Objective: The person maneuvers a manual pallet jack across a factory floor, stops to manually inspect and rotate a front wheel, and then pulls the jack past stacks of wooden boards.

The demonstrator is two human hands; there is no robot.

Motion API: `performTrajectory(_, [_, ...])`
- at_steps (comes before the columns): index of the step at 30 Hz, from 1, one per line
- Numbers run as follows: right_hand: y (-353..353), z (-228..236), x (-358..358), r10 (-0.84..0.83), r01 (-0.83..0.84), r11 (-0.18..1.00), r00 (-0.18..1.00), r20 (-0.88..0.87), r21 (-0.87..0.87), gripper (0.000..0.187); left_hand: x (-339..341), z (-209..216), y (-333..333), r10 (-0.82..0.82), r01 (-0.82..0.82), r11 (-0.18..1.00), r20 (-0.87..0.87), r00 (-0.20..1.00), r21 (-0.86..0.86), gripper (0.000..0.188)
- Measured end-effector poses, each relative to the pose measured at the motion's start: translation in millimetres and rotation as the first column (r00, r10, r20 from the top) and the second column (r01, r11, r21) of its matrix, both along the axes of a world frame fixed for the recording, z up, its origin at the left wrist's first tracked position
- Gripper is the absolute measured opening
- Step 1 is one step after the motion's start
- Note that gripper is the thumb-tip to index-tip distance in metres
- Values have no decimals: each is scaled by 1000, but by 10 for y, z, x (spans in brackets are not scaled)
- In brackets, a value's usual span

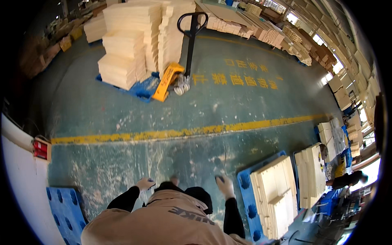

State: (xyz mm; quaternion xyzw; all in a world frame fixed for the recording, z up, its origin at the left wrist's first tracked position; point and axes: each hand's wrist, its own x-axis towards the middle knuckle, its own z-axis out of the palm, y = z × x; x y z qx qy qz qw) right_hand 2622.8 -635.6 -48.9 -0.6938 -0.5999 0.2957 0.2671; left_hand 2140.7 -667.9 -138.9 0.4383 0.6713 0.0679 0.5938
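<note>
My left hand [145, 184] hangs low in front of me on the left, in a pale glove with a dark patch near the fingers. On the other side, my right hand [225, 186] hangs in a similar glove with dark at its fingertips. Both look loosely open, and no held thing shows in either. Nearest my right hand is a blue pallet [245, 179] bearing stacked pale wooden boards [274, 185]. Bare green floor lies beneath both hands.
Ahead, a yellow pallet jack [168, 81] with a black handle [190, 49] stands at a blue pallet [143, 90] of tall board stacks [130, 36]. A yellow line [175, 133] crosses the floor. Another blue pallet [65, 208] is left; a person [347, 179] is at right.
</note>
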Motion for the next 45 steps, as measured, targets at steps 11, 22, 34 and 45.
performTrajectory(11, [3828, 1512, 1683, -302, 367, 690, 929, -213, 624, 10, 1693, 3034, 5785, 64, -318, 126, 312, 948, 940, 23])
performTrajectory(22, [8629, 4673, 387, 575, -462, -287, 617, 537, 839, 42, 1516, 5177, 7792, 76, -132, -692, 253, 965, 710, 22])
performTrajectory(34, [12156, 4211, -870, 845, -365, -235, 380, 375, 901, 53, 821, 5131, 9848, 623, 304, -622, 220, 751, 721, 24])
performTrajectory(45, [13792, 3325, -2234, 916, -795, -372, -232, 327, 480, 47, 1029, 4016, 11123, 765, -36, 519, -446, 465, 854, 40])
